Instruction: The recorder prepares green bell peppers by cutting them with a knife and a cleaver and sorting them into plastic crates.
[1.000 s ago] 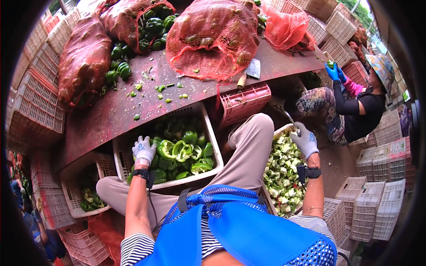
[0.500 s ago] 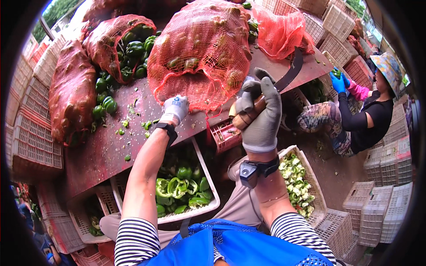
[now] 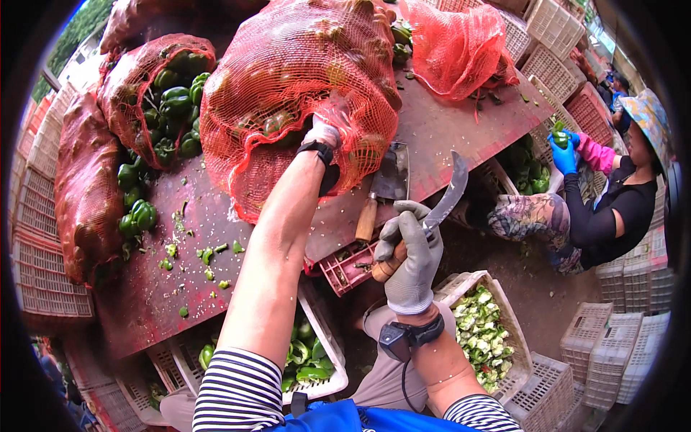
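Observation:
My left hand (image 3: pixel 327 132), in a pale glove, reaches into the mouth of a big red mesh sack (image 3: pixel 302 57) full of green bell peppers. Netting covers its fingers, so I cannot make out what they do. In my grey-gloved right hand (image 3: pixel 416 266), a curved knife (image 3: pixel 452 189) is gripped by its wooden handle, blade pointing up and away. Just beyond that hand, a cleaver (image 3: pixel 391 176) with a wooden handle lies on the reddish table (image 3: pixel 173 291). Below my left forearm stands a white crate (image 3: pixel 338 381) of cut green peppers.
Left of the big sack are an opened sack (image 3: pixel 129 108) spilling peppers and a full sack (image 3: pixel 86 187). A red mesh bag (image 3: pixel 461 54) lies far right. Beside my right forearm is a crate of pale pepper cores (image 3: pixel 484 338). A co-worker (image 3: pixel 604 194) sits at right holding a pepper.
My left hand has gone from the sack's front edge into its mouth. My right hand has come lower and nearer, its blade now upright. The view has shifted, and the cleaver now shows.

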`<state>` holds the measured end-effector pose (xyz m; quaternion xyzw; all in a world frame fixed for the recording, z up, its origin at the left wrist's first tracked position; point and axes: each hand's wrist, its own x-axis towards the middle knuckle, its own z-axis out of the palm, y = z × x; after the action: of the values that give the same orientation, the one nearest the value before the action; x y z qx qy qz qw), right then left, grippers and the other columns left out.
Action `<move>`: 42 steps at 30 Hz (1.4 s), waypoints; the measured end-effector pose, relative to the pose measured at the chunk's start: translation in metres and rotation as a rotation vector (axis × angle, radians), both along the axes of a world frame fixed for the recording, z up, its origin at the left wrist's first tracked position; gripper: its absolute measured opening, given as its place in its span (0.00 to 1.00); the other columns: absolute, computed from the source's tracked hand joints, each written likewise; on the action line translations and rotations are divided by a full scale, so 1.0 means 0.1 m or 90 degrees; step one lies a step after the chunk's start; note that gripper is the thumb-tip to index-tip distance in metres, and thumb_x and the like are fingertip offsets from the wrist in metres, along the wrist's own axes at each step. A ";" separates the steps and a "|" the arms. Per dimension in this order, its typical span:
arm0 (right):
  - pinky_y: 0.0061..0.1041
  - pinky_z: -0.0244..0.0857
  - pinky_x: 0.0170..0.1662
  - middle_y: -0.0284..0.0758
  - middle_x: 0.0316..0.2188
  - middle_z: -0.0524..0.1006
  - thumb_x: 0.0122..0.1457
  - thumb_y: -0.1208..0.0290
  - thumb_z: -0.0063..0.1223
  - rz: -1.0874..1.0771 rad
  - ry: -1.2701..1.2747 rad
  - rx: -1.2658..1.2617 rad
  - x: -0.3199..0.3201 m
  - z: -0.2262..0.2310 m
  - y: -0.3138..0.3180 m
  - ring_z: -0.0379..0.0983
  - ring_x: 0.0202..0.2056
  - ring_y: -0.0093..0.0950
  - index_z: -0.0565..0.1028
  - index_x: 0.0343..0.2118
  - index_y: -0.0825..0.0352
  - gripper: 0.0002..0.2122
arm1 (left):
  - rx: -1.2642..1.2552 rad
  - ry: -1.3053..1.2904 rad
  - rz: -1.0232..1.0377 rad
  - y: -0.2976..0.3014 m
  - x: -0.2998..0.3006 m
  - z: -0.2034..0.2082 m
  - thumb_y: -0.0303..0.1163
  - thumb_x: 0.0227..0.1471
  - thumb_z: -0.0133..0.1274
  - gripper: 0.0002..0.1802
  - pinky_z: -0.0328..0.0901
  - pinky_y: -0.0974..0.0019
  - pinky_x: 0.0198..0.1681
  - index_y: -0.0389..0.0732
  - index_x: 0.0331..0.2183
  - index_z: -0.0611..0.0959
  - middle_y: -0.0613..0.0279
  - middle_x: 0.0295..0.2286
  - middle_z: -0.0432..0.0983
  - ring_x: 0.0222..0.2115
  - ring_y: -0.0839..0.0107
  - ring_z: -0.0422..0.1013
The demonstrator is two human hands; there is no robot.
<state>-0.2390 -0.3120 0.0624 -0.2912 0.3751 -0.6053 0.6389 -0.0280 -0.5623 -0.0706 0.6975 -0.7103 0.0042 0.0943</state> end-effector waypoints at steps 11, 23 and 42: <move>0.13 0.61 0.21 0.30 0.23 0.74 0.61 0.71 0.53 0.100 0.002 -0.003 0.03 0.04 -0.01 0.66 0.18 0.14 0.74 0.40 0.68 0.08 | 0.016 0.181 0.069 1.13 0.52 0.67 0.40 0.40 0.62 0.42 0.68 0.55 0.46 0.45 0.58 0.66 0.49 0.45 0.74 0.43 0.56 0.74; 0.16 0.61 0.18 0.31 0.25 0.75 0.56 0.67 0.57 0.438 0.181 -0.169 1.04 -0.22 0.66 0.66 0.16 0.16 0.74 0.42 0.69 0.14 | -0.145 1.411 0.030 4.61 1.09 0.96 0.32 0.54 0.48 0.25 0.62 0.55 0.57 0.38 0.54 0.70 0.53 0.49 0.73 0.51 0.60 0.69; 0.39 0.69 0.27 0.42 0.22 0.77 0.48 0.72 0.59 0.456 0.740 -0.862 1.17 -0.09 2.02 0.77 0.25 0.41 0.52 0.65 0.62 0.40 | -0.197 1.632 0.196 5.74 0.47 1.09 0.58 0.59 0.40 0.30 0.71 0.59 0.43 0.46 0.49 0.77 0.63 0.42 0.78 0.41 0.66 0.75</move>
<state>-0.1223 -0.1103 0.0538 -0.9502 0.0929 -0.2232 0.1967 0.0186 0.0116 0.0384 0.2608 -0.0202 -0.5691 0.7795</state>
